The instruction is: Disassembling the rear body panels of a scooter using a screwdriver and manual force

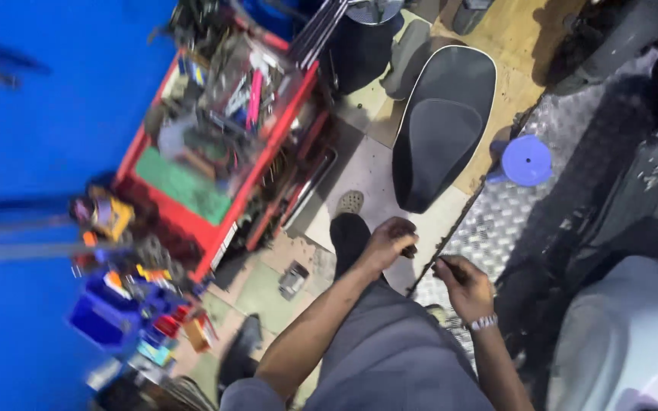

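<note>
Ribbed metal floor plate (512, 221) beneath curled right hand (462, 285)

Matt black vinyl seat (442, 122) – embossed shiny metal ramp plate (512, 221) – glossy red steel cart (215, 228).

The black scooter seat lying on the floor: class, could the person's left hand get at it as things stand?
Probably yes. The black scooter seat lies flat on the floor just beyond the left hand, and only bare floor shows between them. That hand already seems closed on a small dark object, too blurred to identify, so it may need freeing first.

Repair workshop, red tool cart (192, 221), scooter seat (439, 122)
</note>
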